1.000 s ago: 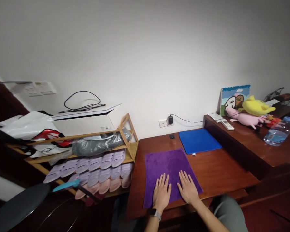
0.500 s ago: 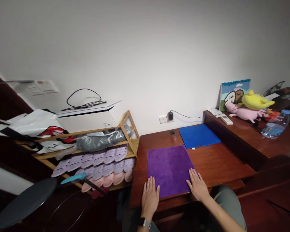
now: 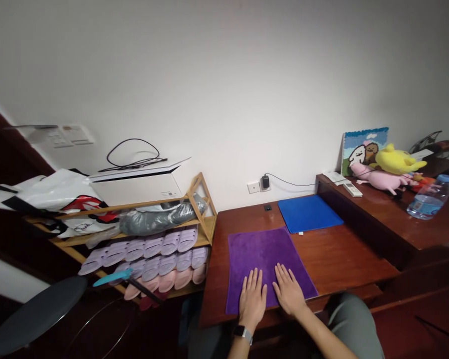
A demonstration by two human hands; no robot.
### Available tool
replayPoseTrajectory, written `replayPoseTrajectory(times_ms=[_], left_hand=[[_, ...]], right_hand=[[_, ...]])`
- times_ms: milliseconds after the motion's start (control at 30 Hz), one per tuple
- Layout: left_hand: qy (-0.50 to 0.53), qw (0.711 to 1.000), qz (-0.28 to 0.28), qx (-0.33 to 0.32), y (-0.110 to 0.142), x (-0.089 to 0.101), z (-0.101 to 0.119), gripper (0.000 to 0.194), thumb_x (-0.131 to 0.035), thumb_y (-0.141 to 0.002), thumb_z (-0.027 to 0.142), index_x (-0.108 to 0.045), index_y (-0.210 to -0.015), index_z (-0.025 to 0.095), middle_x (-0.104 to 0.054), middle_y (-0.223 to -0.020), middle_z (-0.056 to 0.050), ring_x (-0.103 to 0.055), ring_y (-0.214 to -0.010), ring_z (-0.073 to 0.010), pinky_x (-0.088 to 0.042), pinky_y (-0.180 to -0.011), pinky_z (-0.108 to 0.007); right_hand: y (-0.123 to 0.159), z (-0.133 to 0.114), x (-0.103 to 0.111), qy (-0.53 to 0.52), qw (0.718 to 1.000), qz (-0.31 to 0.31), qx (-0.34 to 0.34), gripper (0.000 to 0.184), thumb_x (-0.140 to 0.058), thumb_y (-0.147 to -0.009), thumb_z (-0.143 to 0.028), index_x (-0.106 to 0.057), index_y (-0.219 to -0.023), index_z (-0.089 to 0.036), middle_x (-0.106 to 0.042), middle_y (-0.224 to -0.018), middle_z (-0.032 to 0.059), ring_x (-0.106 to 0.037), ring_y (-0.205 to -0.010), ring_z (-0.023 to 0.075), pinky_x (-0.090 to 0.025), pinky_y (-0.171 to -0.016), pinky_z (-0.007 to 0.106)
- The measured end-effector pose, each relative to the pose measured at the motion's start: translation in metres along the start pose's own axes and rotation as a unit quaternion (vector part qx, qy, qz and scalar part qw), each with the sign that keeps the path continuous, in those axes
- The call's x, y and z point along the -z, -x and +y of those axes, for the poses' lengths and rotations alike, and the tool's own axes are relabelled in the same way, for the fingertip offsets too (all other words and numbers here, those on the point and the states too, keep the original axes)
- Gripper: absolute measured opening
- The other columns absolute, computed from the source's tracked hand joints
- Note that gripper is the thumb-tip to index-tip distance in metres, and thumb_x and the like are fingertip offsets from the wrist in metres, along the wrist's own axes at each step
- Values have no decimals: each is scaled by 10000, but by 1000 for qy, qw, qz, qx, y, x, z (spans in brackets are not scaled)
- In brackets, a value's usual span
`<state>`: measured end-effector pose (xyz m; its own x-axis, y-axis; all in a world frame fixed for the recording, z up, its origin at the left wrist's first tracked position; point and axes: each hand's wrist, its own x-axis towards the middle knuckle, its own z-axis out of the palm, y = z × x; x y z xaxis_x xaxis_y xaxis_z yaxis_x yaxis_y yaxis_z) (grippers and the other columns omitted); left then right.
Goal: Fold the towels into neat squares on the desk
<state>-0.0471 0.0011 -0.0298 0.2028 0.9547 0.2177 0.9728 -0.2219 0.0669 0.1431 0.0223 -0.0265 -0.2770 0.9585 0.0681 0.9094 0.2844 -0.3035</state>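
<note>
A purple cloth (image 3: 262, 249) lies spread out on the reddish-brown wooden desk (image 3: 344, 254), its near edge close to the desk's front. My left hand (image 3: 253, 297) rests flat on the cloth's near part, fingers stretched forward, a watch on the wrist. Just right of it, my right hand (image 3: 289, 291) also lies flat on the cloth with fingers slightly apart. Neither hand grips anything. Beyond the cloth, toward the wall, sits a folded-looking blue cloth (image 3: 310, 213) with a small white tag on its near edge.
On the left, a wooden rack (image 3: 205, 224) carries slippers (image 3: 168, 242), a white box (image 3: 138, 187) and a plastic bag (image 3: 56, 192). The raised right shelf holds plush toys (image 3: 385, 179), a remote (image 3: 352, 189) and a water bottle (image 3: 430, 199). A charger (image 3: 265, 182) is plugged into the wall.
Both hands have moved inward from the cloth's side edges, closer together near its middle. The cloth's near right corner, formerly around the right hand, now shows spread flat.
</note>
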Motion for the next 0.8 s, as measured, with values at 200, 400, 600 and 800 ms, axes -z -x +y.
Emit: replayPoseTrajectory(times_ms=[200, 400, 600, 800], left_hand=[[-57, 993, 32, 94, 33, -2, -46, 582, -290, -1075, 417, -427, -1578, 158, -406, -1650, -97, -370, -1535, -261, -336, -1256, -493], [-67, 990, 12, 122, 38, 2, -40, 606, -291, -1061, 414, -461, -1553, 105, -422, -1632, -126, -404, -1516, -272, -366, -1239, -475], [-68, 989, 26, 131, 28, 7, -38, 601, -290, -1058, 394, -546, -1488, 62, -507, -1565, -177, -482, -1465, -305, -379, -1229, -507], [-18, 999, 30, 30, -35, 29, -18, 557, -269, -1083, 372, -467, -1557, 157, -419, -1644, -97, -369, -1534, -244, -344, -1258, -460]], right_hand=[[8, 70, 0, 24, 997, 34, -61, 691, -223, -1055, -485, -320, -1628, -111, -288, -1686, 110, -255, -1576, 244, -183, -1293, 470], [12, 77, -2, 31, 996, 28, -79, 724, -238, -1049, -498, -313, -1623, -63, -284, -1688, 137, -226, -1585, 256, -186, -1293, 456], [-1, 64, 10, 30, 996, 13, -85, 708, -205, -1052, -496, -377, -1605, -88, -348, -1664, 128, -270, -1571, 272, -167, -1293, 477], [-36, 19, 28, 10, 999, 5, -43, 687, -163, -1062, -450, -312, -1625, -85, -263, -1698, 85, -202, -1591, 236, -137, -1302, 426]])
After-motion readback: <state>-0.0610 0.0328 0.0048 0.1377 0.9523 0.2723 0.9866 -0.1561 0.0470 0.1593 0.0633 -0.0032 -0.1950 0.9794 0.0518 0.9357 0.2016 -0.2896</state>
